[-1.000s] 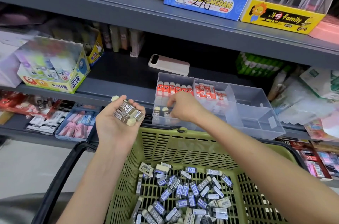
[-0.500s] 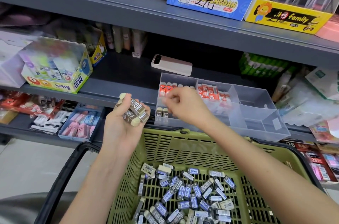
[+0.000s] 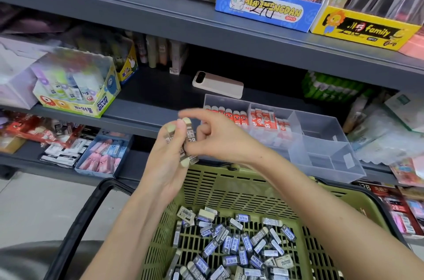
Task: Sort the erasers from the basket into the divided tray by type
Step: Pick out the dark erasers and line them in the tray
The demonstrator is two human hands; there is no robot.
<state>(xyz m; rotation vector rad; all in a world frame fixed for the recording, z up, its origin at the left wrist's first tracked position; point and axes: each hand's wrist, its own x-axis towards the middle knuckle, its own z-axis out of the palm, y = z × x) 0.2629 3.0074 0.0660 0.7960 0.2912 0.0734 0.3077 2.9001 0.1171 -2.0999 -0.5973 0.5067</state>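
Our left hand [image 3: 165, 165] clasps a bunch of erasers [image 3: 190, 140], long sides upright; our right hand [image 3: 221, 140] pinches 1, its fingertips blurred

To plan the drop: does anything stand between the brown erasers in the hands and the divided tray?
Nothing visible does. The left hand holds the brown erasers, the right hand pinches one, directly before the open-topped tray.
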